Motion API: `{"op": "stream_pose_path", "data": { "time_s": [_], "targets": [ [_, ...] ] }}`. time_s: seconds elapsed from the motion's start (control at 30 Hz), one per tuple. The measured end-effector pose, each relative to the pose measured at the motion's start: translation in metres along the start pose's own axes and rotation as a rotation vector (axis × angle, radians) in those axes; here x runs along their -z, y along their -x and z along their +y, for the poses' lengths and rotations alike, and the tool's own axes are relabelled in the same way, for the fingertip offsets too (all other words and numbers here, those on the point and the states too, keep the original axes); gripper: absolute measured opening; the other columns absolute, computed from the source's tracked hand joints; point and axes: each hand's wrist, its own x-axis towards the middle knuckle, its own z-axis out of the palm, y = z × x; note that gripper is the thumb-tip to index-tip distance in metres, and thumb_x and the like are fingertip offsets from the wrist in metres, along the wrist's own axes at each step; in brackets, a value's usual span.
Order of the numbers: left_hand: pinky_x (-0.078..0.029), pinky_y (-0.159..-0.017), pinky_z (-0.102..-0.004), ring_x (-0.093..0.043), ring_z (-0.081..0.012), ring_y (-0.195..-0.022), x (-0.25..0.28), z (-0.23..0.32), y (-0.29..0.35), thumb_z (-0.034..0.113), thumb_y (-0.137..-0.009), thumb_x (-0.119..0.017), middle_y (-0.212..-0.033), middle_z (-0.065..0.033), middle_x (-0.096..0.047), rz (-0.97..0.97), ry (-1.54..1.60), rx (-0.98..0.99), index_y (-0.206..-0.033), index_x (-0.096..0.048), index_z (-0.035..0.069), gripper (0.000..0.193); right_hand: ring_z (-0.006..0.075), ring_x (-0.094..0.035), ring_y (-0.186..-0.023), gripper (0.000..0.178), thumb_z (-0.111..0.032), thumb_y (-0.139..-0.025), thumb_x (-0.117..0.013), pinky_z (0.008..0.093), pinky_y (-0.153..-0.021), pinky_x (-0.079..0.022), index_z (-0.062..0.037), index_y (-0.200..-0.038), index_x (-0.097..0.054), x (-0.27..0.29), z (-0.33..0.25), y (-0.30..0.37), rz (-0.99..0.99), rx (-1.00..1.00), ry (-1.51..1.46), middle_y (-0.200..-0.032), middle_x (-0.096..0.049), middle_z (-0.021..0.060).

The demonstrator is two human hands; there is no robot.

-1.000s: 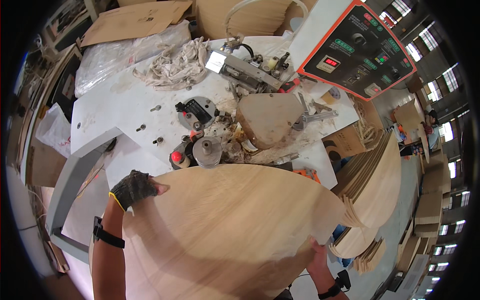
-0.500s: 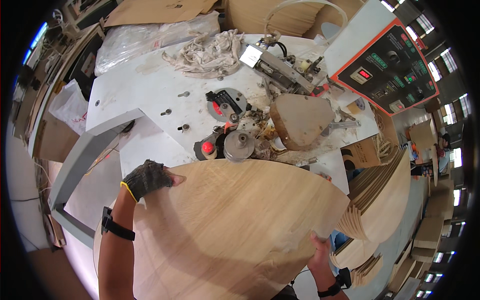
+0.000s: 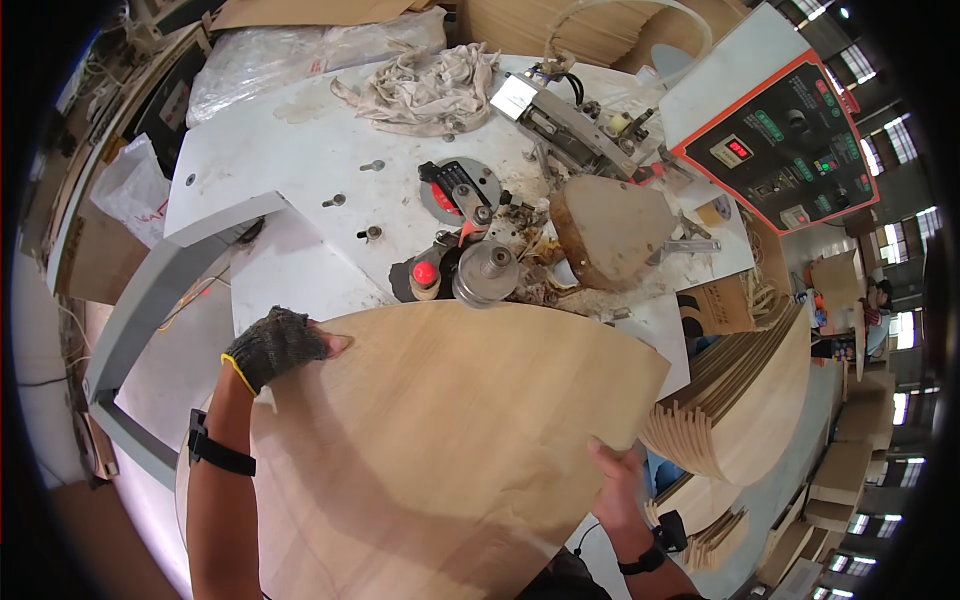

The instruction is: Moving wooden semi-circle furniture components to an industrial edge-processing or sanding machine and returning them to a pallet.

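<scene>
Board (image 3: 450, 420) at the roller (image 3: 486, 277), edge-feeding apparently: left hand (image 3: 281, 350) pinches its rim left of the roller, right hand (image 3: 620, 492) pinches below-right; next likely calls for steady guiding.

The left hand (image 3: 280, 348), in a dark glove, and the bare right hand (image 3: 618, 485) hold a curved wooden board (image 3: 450, 430) by its edges. Its far edge lies at a metal roller (image 3: 486, 272) beside a red knob (image 3: 425, 274). A crumpled rag (image 3: 430, 90) lies on the white desk (image 3: 285, 150); stacked boards (image 3: 755, 410) stand to the right, below a red-bordered control panel (image 3: 780, 145).
</scene>
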Motion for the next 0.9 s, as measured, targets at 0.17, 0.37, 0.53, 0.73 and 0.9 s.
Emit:
{"op": "stream_pose_path", "data": {
  "time_s": [0.17,0.37,0.53,0.73,0.9],
  "targets": [
    [-0.047,-0.067,-0.0363,-0.062,-0.0296,-0.073,0.048,0.020,-0.056,0.035,-0.082,-0.066,-0.076,-0.0131,-0.066,-0.559,0.724,0.909,-0.079,-0.068,0.007,0.029,0.0201,-0.059,-0.104,0.040,-0.001,-0.087,-0.059,0.0365,-0.087,-0.050,-0.0032,-0.126,-0.049,-0.007,0.004,-0.006,-0.098,-0.022,0.065,-0.119,-0.058,0.0083],
    [-0.047,-0.062,-0.0355,-0.060,-0.0309,-0.064,0.034,0.011,-0.014,0.041,-0.083,-0.064,-0.069,-0.0164,-0.062,-0.341,0.469,0.619,-0.074,-0.066,0.003,0.039,0.0187,-0.061,-0.098,0.043,0.000,-0.082,-0.065,0.0332,-0.084,-0.050,0.0007,-0.122,-0.050,-0.031,0.014,-0.006,-0.129,-0.032,0.041,-0.113,-0.060,0.0102],
    [-0.033,-0.039,-0.0314,-0.037,-0.0152,-0.040,0.044,0.014,-0.018,0.017,-0.079,-0.051,-0.054,-0.0015,-0.026,-0.577,0.481,0.765,-0.065,-0.030,0.022,0.025,0.0186,-0.061,-0.099,0.043,0.000,-0.082,-0.065,0.0332,-0.085,-0.050,0.0008,-0.122,-0.050,-0.048,0.018,-0.004,-0.177,-0.040,0.047,-0.114,-0.060,0.0104],
    [-0.048,-0.057,-0.0343,-0.059,-0.0246,-0.057,0.053,0.014,-0.018,0.040,-0.085,-0.060,-0.062,-0.0120,-0.057,-0.537,0.436,0.799,-0.073,-0.062,0.010,0.033,0.0186,-0.062,-0.097,0.041,0.002,-0.083,-0.064,0.0325,-0.083,-0.051,0.0008,-0.121,-0.051,-0.071,0.020,-0.002,-0.202,-0.052,0.039,-0.113,-0.061,0.0102],
    [-0.044,-0.048,-0.0324,-0.054,-0.0204,-0.050,0.048,0.014,0.016,0.024,-0.083,-0.060,-0.056,-0.0067,-0.044,-0.221,-0.379,0.084,-0.080,-0.055,0.023,0.005,0.0176,-0.062,-0.096,0.038,0.001,-0.083,-0.065,0.0316,-0.082,-0.051,0.0019,-0.119,-0.052,-0.085,0.029,-0.003,-0.242,-0.043,0.092,-0.112,-0.061,0.0105]
  ]
}}
